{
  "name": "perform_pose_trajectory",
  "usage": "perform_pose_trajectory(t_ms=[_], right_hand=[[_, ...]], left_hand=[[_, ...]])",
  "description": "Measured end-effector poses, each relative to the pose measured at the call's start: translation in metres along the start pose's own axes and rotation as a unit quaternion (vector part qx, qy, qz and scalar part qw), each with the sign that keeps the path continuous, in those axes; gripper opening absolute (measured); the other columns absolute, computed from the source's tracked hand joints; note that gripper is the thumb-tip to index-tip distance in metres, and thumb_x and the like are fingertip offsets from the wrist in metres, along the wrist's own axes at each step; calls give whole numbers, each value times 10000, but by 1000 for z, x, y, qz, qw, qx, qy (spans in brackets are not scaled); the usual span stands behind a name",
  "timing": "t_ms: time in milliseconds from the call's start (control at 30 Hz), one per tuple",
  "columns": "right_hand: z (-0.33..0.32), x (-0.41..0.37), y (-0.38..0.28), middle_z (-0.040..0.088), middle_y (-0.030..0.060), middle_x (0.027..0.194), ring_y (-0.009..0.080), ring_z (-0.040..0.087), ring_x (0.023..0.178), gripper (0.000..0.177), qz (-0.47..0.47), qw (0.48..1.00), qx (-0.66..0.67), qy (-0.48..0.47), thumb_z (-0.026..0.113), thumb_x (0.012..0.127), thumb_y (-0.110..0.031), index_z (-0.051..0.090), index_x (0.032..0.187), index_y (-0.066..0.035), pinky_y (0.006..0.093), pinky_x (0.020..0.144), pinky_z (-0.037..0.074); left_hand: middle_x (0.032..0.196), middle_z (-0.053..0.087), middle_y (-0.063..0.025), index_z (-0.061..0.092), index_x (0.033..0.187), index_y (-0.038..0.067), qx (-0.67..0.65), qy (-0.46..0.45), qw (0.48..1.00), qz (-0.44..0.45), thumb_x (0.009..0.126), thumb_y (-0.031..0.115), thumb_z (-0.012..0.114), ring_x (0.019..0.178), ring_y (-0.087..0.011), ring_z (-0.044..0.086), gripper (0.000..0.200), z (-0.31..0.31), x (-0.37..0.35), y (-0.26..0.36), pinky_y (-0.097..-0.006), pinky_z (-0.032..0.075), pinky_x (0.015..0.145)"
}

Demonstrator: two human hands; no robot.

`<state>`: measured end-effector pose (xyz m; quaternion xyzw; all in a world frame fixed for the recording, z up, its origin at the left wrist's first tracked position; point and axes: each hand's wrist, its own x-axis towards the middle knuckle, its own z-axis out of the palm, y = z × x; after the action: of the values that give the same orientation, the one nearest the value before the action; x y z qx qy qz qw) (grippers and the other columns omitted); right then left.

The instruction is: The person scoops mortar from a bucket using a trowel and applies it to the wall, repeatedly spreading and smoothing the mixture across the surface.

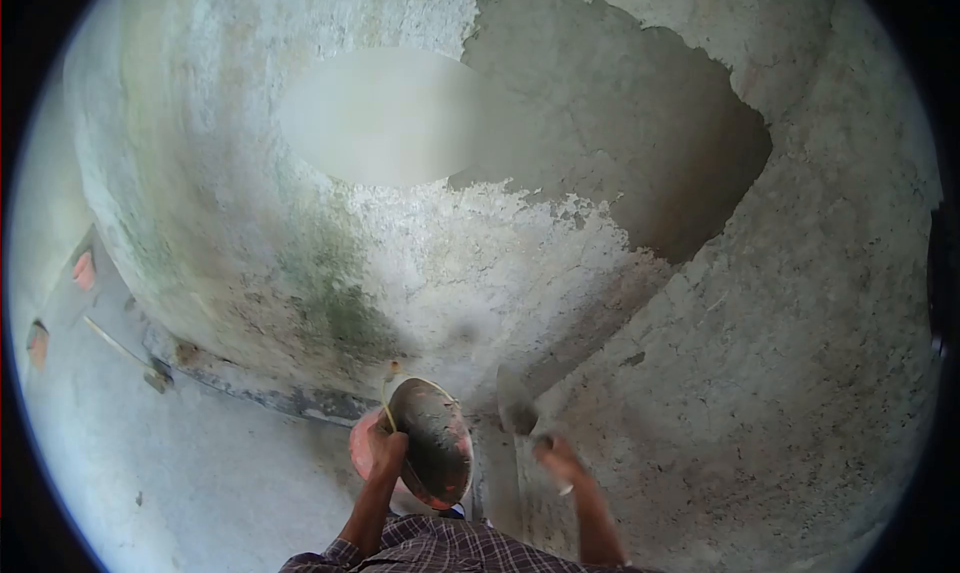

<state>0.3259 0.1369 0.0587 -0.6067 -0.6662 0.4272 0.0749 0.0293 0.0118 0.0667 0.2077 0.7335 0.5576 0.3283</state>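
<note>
My left hand is closed at the left rim of a reddish bucket, close to its thin pale handle. The bucket is tilted, and its mouth shows a dark inside with what looks like wet grey mortar. Off to the right, my right hand grips a trowel by its handle, slightly smeared by motion. The trowel's blade points up toward the foot of the wall, apart from the bucket.
Ahead stands a stained, flaking wall bearing a large smooth grey plaster patch. Rough grey wall fills the right side. On the floor at left lie a long-handled tool and reddish pieces.
</note>
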Motion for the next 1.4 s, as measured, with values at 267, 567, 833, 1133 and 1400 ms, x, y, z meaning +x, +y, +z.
perform_pose_trajectory(t_ms=[267, 567, 833, 1133, 1400], right_hand=[[45, -67, -3, 627, 201, 974, 289, 619, 913, 452, -18, 982, 185, 39, 643, 795, -281, 542, 1132, 2, 394, 798, 476], [-7, -84, 19, 608, 248, 1022, 405, 596, 993, 488, -138, 989, 53, 30, 656, 766, -187, 480, 1188, -19, 429, 837, 477], [0, -60, 75, 624, 260, 939, 424, 619, 858, 460, -200, 972, 55, 112, 676, 760, -172, 506, 1155, -8, 460, 760, 495], [-84, -87, 36, 612, 209, 1014, 307, 614, 917, 473, -280, 952, 122, 22, 588, 802, -57, 464, 1255, 3, 384, 801, 480], [-90, -82, -5, 607, 232, 1083, 371, 605, 1015, 563, -238, 965, 66, -89, 640, 803, -123, 425, 1307, 5, 416, 847, 487]], left_hand=[[1043, 636, -107, 646, 1094, 75, 126, -98, 956, 246, 512, 78, 600, 952, -290, 599, 584, 21, 11, 35, -335, 459, 830], [770, 607, -15, 646, 1007, -24, -58, -249, 948, 191, 571, -59, 570, 673, -98, 537, 444, 26, 41, 82, -266, 453, 603], [727, 586, -1, 650, 930, -48, -80, -223, 946, 222, 578, -49, 558, 626, -95, 521, 363, 56, -13, 141, -247, 434, 581], [682, 571, -10, 640, 854, -41, -30, -188, 965, 183, 566, -10, 546, 589, -101, 500, 304, 64, -28, 164, -241, 404, 566], [653, 555, -25, 611, 796, -41, -77, -188, 961, 187, 533, -1, 540, 571, -119, 502, 276, 71, -16, 160, -259, 402, 524]])
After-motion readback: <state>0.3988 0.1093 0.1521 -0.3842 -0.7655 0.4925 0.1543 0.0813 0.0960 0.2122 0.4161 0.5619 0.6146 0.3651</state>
